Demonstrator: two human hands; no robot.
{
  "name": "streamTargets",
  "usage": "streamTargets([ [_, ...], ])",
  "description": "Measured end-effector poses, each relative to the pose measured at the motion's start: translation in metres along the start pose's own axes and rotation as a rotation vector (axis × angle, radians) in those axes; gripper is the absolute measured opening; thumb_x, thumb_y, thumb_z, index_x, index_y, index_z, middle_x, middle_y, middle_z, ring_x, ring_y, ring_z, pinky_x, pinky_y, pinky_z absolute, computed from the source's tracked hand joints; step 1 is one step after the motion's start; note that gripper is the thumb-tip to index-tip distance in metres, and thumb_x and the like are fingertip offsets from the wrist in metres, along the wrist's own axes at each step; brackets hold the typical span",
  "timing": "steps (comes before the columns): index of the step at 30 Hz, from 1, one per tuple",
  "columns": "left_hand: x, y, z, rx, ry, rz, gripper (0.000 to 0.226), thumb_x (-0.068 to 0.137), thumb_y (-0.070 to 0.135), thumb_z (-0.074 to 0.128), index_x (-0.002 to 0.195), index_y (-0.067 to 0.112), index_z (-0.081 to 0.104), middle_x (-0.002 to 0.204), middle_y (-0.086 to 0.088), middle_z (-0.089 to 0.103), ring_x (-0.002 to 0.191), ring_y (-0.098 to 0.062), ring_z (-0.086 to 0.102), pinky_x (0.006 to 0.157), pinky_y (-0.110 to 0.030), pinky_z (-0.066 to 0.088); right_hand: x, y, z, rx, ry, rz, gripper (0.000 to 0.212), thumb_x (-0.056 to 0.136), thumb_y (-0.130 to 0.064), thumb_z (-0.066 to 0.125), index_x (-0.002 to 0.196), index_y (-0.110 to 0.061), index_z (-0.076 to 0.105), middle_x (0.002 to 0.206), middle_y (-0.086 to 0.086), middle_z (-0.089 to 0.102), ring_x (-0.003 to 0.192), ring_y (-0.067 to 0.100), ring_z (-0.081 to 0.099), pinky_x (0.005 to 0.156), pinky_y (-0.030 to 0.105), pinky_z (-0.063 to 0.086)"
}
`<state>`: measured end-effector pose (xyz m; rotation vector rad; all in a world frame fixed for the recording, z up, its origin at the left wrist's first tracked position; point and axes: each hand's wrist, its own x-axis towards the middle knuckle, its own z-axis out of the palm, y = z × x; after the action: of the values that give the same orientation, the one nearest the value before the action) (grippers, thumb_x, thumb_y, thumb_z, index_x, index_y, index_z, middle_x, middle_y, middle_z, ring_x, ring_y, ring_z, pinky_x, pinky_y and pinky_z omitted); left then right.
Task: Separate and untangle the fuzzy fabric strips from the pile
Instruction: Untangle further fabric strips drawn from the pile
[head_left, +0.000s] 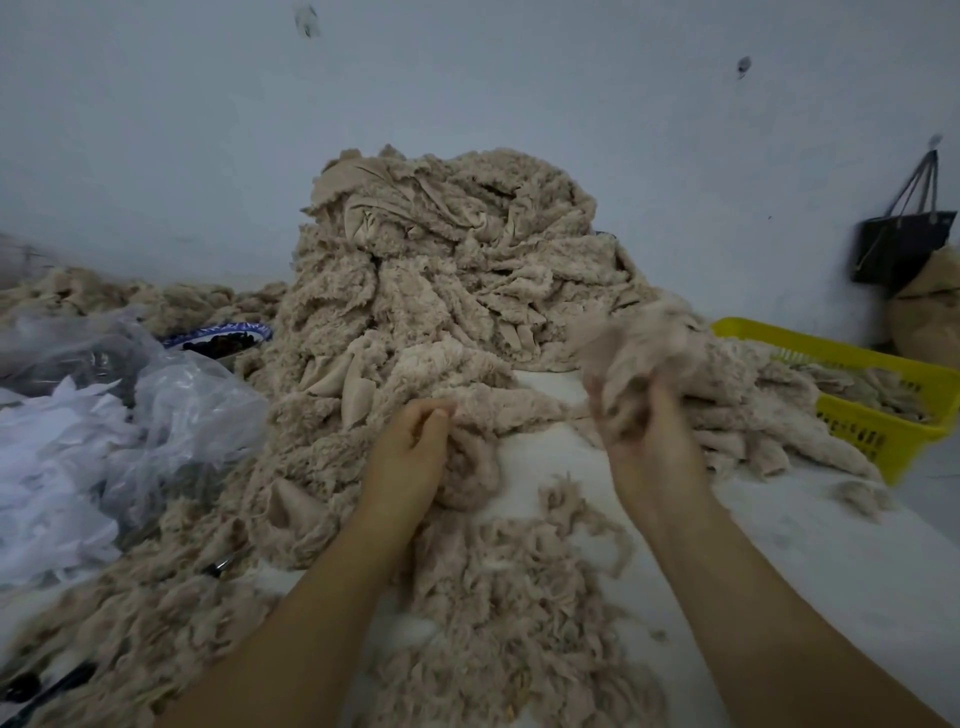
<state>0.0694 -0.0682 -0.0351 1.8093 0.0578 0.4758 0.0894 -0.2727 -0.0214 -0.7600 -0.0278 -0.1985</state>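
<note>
A tall pile of beige fuzzy fabric strips rises against the wall at the centre. My left hand grips a fuzzy strip at the pile's foot, fingers curled round it. My right hand holds a blurred bunch of strips lifted above the white table. The strip stretches between both hands. Loose fluff and strips lie on the table between my forearms.
A yellow plastic basket with strips in it stands at the right. Clear plastic bags with white scraps sit at the left, beside a blue-patterned bowl. A dark bag hangs on the wall at the right.
</note>
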Motion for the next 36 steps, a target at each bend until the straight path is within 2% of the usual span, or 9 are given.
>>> streamTargets([
  [4, 0.006, -0.012, -0.002, 0.286, 0.006, 0.002, 0.037, 0.101, 0.026, 0.049, 0.137, 0.018, 0.054, 0.125, 0.000, 0.059, 0.113, -0.022, 0.058, 0.090, -0.034, 0.051, -0.001, 0.007, -0.009, -0.034, 0.067, 0.220, 0.052, 0.102, -0.048, 0.043, 0.132, -0.006, 0.047, 0.114, 0.013, 0.065, 0.089, 0.021, 0.075, 0.065, 0.026, 0.060],
  [8, 0.010, -0.019, 0.000, 0.343, -0.018, -0.072, 0.054, 0.098, 0.029, 0.056, 0.148, 0.012, 0.042, 0.140, -0.006, 0.053, 0.123, -0.023, 0.054, 0.101, -0.042, 0.048, -0.008, 0.021, 0.001, -0.449, -0.031, 0.190, 0.034, 0.103, -0.035, 0.048, 0.105, -0.007, 0.067, 0.100, 0.005, 0.075, 0.085, 0.021, 0.075, 0.064, 0.026, 0.059],
  [11, 0.007, -0.018, 0.000, 0.240, 0.041, -0.049, 0.020, 0.099, 0.025, 0.056, 0.117, 0.020, 0.064, 0.099, 0.007, 0.064, 0.085, -0.011, 0.060, 0.063, -0.015, 0.045, -0.014, 0.029, 0.002, -0.652, -0.139, 0.207, 0.029, 0.101, -0.029, 0.052, 0.096, -0.009, 0.072, 0.096, 0.005, 0.076, 0.085, 0.024, 0.074, 0.073, 0.032, 0.060],
  [13, 0.002, -0.007, 0.001, 0.228, 0.068, 0.093, 0.015, 0.099, 0.020, 0.055, 0.090, 0.029, 0.063, 0.085, 0.010, 0.061, 0.076, -0.008, 0.058, 0.058, -0.011, 0.039, -0.016, 0.033, 0.002, -0.696, -0.194, 0.233, 0.032, 0.101, -0.030, 0.052, 0.091, -0.011, 0.075, 0.093, 0.007, 0.076, 0.085, 0.024, 0.074, 0.075, 0.033, 0.060],
  [17, -0.013, 0.014, 0.012, 0.290, -0.154, 0.405, 0.014, 0.098, 0.014, 0.055, 0.096, 0.023, 0.065, 0.096, 0.014, 0.060, 0.093, 0.004, 0.054, 0.077, -0.005, 0.038, -0.018, 0.036, 0.007, -0.601, -0.271, 0.299, 0.039, 0.102, -0.042, 0.049, 0.100, -0.011, 0.073, 0.095, 0.009, 0.077, 0.089, 0.022, 0.074, 0.069, 0.025, 0.058],
  [23, -0.030, 0.020, 0.033, 0.353, -0.519, 0.520, 0.017, 0.098, 0.009, 0.054, 0.109, 0.012, 0.067, 0.111, 0.003, 0.063, 0.103, -0.003, 0.054, 0.090, -0.013, 0.042, -0.017, 0.033, 0.009, -0.455, -0.315, 0.435, 0.042, 0.100, -0.047, 0.048, 0.093, -0.021, 0.080, 0.107, 0.003, 0.075, 0.102, 0.011, 0.070, 0.081, 0.023, 0.054],
  [27, -0.019, 0.015, 0.022, 0.280, -0.256, 0.427, 0.024, 0.095, 0.007, 0.054, 0.108, 0.021, 0.069, 0.105, 0.013, 0.060, 0.101, -0.002, 0.056, 0.085, -0.014, 0.043, -0.013, 0.035, 0.004, -0.574, -0.268, 0.313, 0.037, 0.103, -0.033, 0.047, 0.099, -0.010, 0.075, 0.092, 0.005, 0.076, 0.089, 0.017, 0.072, 0.078, 0.029, 0.055],
  [31, 0.010, -0.008, 0.000, 0.525, 0.079, 0.239, 0.035, 0.099, 0.022, 0.055, 0.132, 0.011, 0.056, 0.141, -0.006, 0.047, 0.133, -0.022, 0.040, 0.111, -0.039, 0.035, -0.012, 0.040, 0.002, -0.648, -0.224, 0.266, 0.027, 0.099, -0.022, 0.053, 0.086, -0.007, 0.071, 0.070, -0.001, 0.070, 0.068, 0.011, 0.066, 0.068, 0.025, 0.057],
  [36, 0.021, -0.023, -0.009, 0.220, -0.142, -0.093, 0.066, 0.100, 0.038, 0.054, 0.157, 0.023, 0.024, 0.154, -0.001, 0.041, 0.134, -0.017, 0.046, 0.107, -0.033, 0.041, -0.011, 0.043, -0.001, -0.718, -0.238, 0.249, 0.027, 0.098, -0.023, 0.056, 0.083, -0.011, 0.074, 0.073, 0.002, 0.071, 0.069, 0.012, 0.068, 0.066, 0.024, 0.056],
])
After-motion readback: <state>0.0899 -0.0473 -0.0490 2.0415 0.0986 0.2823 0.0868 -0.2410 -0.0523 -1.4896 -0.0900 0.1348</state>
